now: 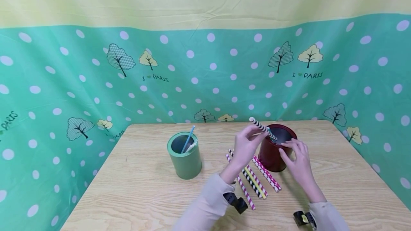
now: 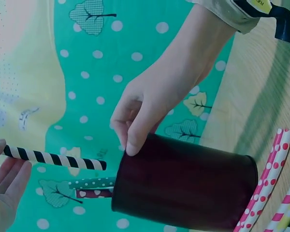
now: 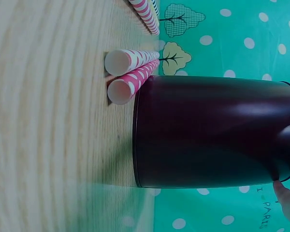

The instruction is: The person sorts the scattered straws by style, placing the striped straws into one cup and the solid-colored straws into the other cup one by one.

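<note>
Above the mouth of the dark red cup (image 1: 272,159), a black-and-white straw (image 2: 55,158) is pinched by the left hand (image 1: 246,143); the cup is gripped by the right hand (image 1: 299,157). Lowered askew, the straw could be snagged on the green dotted straw (image 2: 93,183).

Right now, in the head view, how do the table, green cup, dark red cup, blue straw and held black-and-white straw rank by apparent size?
1. Table
2. Green cup and dark red cup: too alike to rank
3. Held black-and-white straw, partly covered by fingers
4. Blue straw, visible part only
</note>
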Demonstrator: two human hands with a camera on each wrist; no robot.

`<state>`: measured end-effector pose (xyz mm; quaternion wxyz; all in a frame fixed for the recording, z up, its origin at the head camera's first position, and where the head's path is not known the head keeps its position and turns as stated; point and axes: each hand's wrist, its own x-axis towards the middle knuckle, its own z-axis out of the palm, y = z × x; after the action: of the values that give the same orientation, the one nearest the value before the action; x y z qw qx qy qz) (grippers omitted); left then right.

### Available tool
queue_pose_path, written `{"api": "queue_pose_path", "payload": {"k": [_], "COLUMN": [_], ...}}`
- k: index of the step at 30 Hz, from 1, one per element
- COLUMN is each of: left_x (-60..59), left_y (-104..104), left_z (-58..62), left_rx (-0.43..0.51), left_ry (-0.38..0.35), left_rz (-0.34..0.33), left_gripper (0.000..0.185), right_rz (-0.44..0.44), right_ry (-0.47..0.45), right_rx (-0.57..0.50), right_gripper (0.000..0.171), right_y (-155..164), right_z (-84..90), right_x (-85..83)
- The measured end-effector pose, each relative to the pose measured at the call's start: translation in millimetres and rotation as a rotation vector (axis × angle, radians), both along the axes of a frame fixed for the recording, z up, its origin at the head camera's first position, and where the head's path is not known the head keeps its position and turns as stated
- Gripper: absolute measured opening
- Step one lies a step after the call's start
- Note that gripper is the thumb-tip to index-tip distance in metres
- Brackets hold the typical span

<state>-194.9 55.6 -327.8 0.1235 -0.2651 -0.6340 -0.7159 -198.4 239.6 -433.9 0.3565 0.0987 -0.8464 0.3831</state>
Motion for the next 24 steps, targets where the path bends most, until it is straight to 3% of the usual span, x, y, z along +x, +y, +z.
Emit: {"api": "queue_pose_path", "payload": {"k": [15,24], "left_x": [-5.1,-10.1], "left_y": [11,14], "left_z": [-10.4,-13.9], "left_rx": [-0.140,-0.286], "left_ry": [-0.004,0.076], "left_rz": [0.066,0.125], "left_gripper": [0.017,0.017], "right_rz": [-0.007,-0.004], "right_ry": [0.011,0.023], "right_rx": [0.003,0.004], "right_gripper": [0.019,0.018], "right_y": [-2,-2], "right_z": [0.0,0.4], "right_x": [1.4,1.6]}}
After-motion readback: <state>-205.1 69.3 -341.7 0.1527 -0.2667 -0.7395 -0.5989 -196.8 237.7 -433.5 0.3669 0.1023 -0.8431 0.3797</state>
